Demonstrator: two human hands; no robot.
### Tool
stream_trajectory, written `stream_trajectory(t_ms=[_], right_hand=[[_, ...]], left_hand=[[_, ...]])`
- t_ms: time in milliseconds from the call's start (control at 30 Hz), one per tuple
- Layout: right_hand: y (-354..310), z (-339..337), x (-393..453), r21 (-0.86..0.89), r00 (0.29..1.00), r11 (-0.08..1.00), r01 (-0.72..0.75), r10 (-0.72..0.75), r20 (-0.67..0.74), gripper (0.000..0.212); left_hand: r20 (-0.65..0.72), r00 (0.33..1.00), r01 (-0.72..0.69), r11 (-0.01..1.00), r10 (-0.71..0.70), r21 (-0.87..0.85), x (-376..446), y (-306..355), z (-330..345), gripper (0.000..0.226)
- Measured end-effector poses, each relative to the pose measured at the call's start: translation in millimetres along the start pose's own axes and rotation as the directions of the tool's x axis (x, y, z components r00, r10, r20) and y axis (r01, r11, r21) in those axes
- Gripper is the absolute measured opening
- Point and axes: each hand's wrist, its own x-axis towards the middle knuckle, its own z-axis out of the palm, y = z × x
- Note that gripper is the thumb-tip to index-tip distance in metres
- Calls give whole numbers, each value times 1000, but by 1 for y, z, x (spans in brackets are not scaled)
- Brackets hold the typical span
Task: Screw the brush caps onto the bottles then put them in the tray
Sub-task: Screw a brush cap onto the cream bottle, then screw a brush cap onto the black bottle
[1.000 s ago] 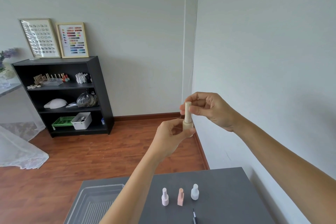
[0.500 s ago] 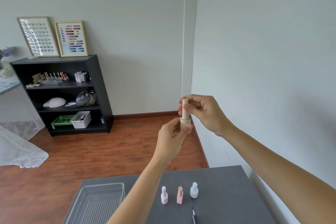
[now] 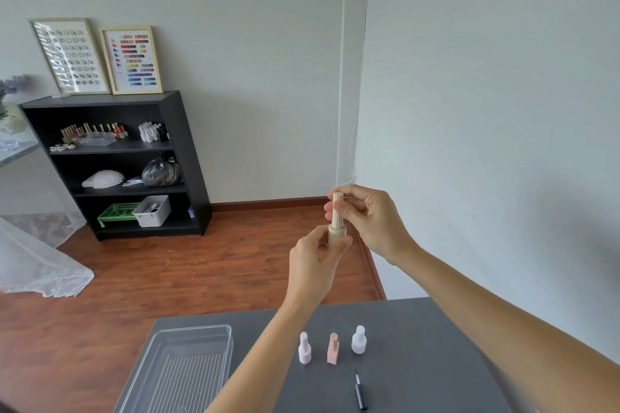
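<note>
Above the left hand (image 3: 313, 266) gripping the beige round bottle (image 3: 336, 235), the right hand (image 3: 365, 216) pinches its ribbed beige cap (image 3: 337, 209); tilted, it could cross-thread.

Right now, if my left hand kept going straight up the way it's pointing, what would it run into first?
Probably your right hand, whose fingers pinch the ribbed cap directly above the beige bottle your left hand holds, though depth is unclear.
</note>
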Motion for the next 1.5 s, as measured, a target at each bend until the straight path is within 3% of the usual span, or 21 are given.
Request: stream_trajectory(t_ms=[167, 233, 333, 433, 567, 633, 733, 867, 1033, 1267, 1400, 1500], right_hand=[[36, 9, -26, -48, 992, 993, -105, 108, 63, 9], [52, 16, -39, -74, 984, 984, -162, 167, 57, 6], [78, 26, -58, -143, 969, 961, -238, 245, 36, 4], [105, 35, -78, -201, 946, 931, -305, 321, 51, 2], [141, 51, -104, -273, 894, 878, -393, 434, 110, 10], [158, 62, -114, -322, 869, 850, -418, 477, 133, 11], [179, 75, -128, -412, 836, 816, -406, 513, 192, 10], [199, 87, -141, -412, 810, 805, -428, 544, 221, 13], [215, 96, -149, -401, 792, 788, -467, 575, 207, 17], [215, 98, -154, -339, 791, 785, -518, 591, 159, 20], [222, 87, -180, -370, 846, 773, -516, 527, -78, 22], [234, 77, -203, -458, 788, 652, -604, 572, -226, 30]], left_hand=[[142, 980, 140, 990, -143, 29, -17, -35, -12, 5], [191, 957, 212, 976, -219, 52, -26, -52, -17, 17], [242, 911, 294, 938, -333, 182, -42, -87, -30, 56], [322, 837, 350, 885, -442, 305, -66, -122, -46, 72], [469, 680, 399, 821, -564, 409, -106, -162, -61, 87], [474, 620, 401, 772, -625, 494, -124, -180, -64, 96], [445, 584, 391, 715, -679, 579, -143, -202, -64, 95], [377, 626, 356, 681, -682, 640, -159, -220, -61, 76], [244, 720, 416, 686, -649, 597, -170, -235, -58, 52], [161, 780, 453, 723, -605, 521, -173, -240, -56, 42], [109, 820, 444, 744, -562, 499, -173, -238, -52, 36], [86, 833, 456, 766, -547, 454, -169, -233, -48, 29]])
